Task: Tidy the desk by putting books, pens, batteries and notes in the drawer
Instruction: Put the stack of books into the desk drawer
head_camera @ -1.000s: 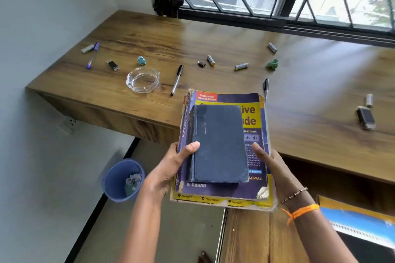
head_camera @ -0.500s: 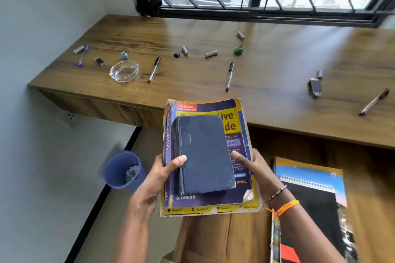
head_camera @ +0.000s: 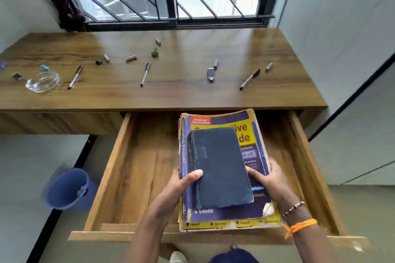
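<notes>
I hold a stack of two books over the open wooden drawer [head_camera: 136, 168]: a small dark blue book [head_camera: 220, 166] lies on a large purple and yellow book [head_camera: 252, 134]. My left hand [head_camera: 181, 183] grips the stack's left edge, thumb on the blue cover. My right hand [head_camera: 267, 179] grips the right side. On the desk [head_camera: 183, 92] lie three pens [head_camera: 75, 77] [head_camera: 145, 74] [head_camera: 249, 79] and several batteries, one of them [head_camera: 130, 58] near the middle. Whether a book lies under the stack in the drawer is hidden.
A glass ashtray [head_camera: 42, 81] sits at the desk's left with small crumpled notes [head_camera: 45, 68] [head_camera: 154, 52] and a small grey gadget [head_camera: 210, 74] elsewhere. A blue waste bin [head_camera: 68, 190] stands on the floor left of the drawer. A barred window runs behind the desk.
The book stack has moved right and down from beside the desk edge to over the open drawer. Both hands keep their grip. The view has swung right.
</notes>
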